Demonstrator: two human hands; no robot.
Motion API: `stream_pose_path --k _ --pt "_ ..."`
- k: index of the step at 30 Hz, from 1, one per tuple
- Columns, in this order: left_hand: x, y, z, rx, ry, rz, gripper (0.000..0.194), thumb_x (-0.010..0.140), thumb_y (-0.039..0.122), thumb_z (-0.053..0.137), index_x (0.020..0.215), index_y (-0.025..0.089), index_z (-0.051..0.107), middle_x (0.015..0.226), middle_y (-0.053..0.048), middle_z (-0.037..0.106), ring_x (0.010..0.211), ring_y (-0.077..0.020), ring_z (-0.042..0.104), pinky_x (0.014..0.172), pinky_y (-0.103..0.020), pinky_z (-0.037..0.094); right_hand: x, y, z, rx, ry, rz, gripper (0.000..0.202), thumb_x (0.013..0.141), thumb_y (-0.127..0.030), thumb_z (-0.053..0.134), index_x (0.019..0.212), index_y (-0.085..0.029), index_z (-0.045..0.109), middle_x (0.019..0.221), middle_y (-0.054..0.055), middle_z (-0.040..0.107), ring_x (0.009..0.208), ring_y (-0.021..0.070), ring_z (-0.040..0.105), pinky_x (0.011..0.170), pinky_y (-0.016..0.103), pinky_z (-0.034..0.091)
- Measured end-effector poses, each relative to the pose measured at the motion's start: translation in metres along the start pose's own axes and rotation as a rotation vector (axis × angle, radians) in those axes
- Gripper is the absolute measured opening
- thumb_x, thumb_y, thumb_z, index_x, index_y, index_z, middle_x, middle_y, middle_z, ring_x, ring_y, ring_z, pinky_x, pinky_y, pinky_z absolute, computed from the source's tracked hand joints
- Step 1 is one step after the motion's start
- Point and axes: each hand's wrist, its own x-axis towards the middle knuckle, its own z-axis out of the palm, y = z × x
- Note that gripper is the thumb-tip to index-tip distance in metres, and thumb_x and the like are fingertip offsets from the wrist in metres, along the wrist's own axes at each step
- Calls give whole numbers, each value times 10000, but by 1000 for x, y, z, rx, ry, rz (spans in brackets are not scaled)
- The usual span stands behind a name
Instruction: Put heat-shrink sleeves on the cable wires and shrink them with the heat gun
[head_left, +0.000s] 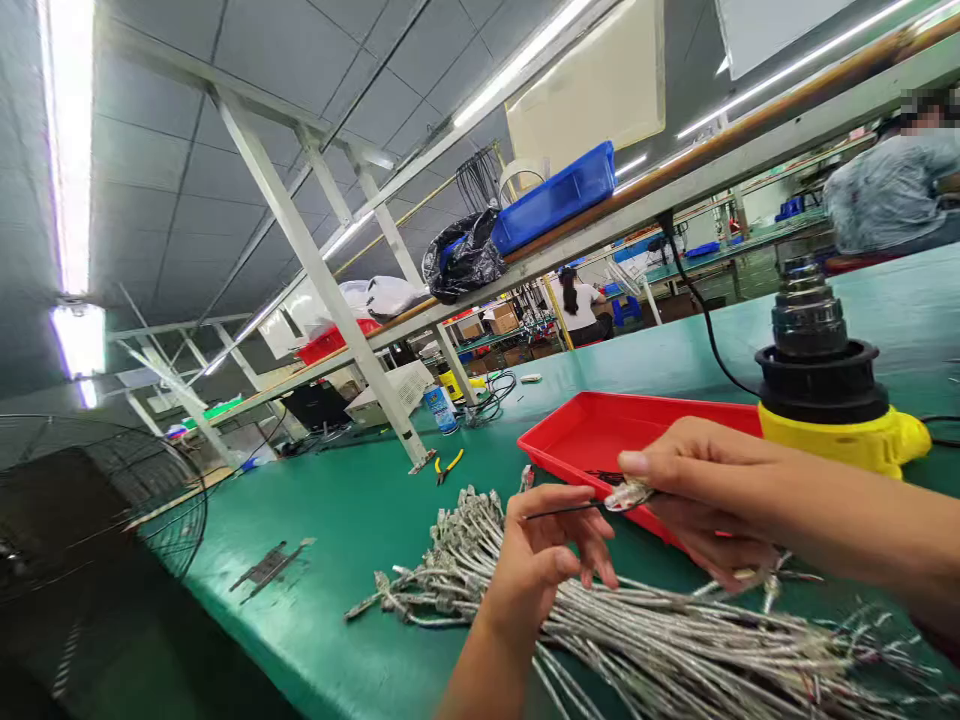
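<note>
My right hand point(697, 490) pinches a clear, whitish cable connector point(628, 495) between thumb and fingers, above the front edge of a red tray. A thin black strip point(566, 510) runs from the connector across to my left hand point(547, 550). The left hand's thumb and fingers are apart and curved, with the strip passing along the index finger; no grip on it shows. Below both hands lies a large bundle of braided silver cables point(637, 630), connector ends point(465, 530) to the left and stripped wire ends to the right.
The red tray point(570, 420) holds a few thin black pieces. A yellow and black heat gun point(825, 400) stands right. Yellow-handled pliers point(450, 466), a blue can point(440, 408) and a shelf post point(322, 280) are further left. A wire-guarded fan point(150, 500) stands beside the green table.
</note>
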Motion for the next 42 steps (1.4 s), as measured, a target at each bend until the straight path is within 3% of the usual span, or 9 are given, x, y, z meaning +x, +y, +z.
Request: stream_pose_path --k 4,8,12,17,21,25,36,42 --pt "3 3 -6 17 28 -25 374 718 372 845 1051 218 772 856 -52 785 544 -114 707 454 -95 499 -5 1 -3 31 -49 43 667 783 -776 546 540 -198 317 394 -101 236 345 35 284 349 141 266" --pt "4 7 -4 38 79 -20 333 724 389 841 1009 226 784 818 -44 782 532 -99 695 458 -89 492 -5 2 -5 56 -41 69 598 898 -652 484 545 -199 316 384 -103 227 331 35 276 381 150 362" --pt "2 13 7 47 101 -10 374 688 392 865 1026 255 779 831 -24 782 526 -92 693 469 -87 494 -2 6 -6 47 -46 88 589 946 -573 433 515 -200 287 380 -87 219 329 38 319 337 132 266" --pt "0 19 28 107 193 40 303 732 323 843 1022 264 781 829 12 784 503 -69 689 468 -54 487 4 14 -5 100 -91 60 577 924 -590 499 552 -196 300 432 -108 236 341 19 258 397 146 368" --pt "2 21 41 201 291 132 112 760 294 823 866 258 808 721 22 770 469 -76 682 467 -50 494 10 22 0 124 -100 97 605 877 -643 546 560 -196 292 441 -110 248 345 20 248 408 163 384" --pt "3 21 44 180 370 86 22 762 250 823 766 241 803 630 39 744 436 -71 667 460 -38 491 14 26 2 122 -96 97 597 870 -662 545 576 -196 316 445 -115 267 342 21 252 426 167 415" --pt "-1 21 38 -33 202 -7 74 845 259 744 856 215 802 752 -18 781 451 -133 682 415 -71 500 16 31 2 236 -169 71 617 896 -585 566 485 -195 324 361 -114 232 294 29 280 458 183 506" --pt "0 22 39 -52 203 -20 87 839 275 750 828 203 798 738 -13 780 436 -124 675 401 -63 485 22 32 5 289 -178 87 621 872 -589 599 483 -192 320 371 -119 246 276 18 256 430 175 497"
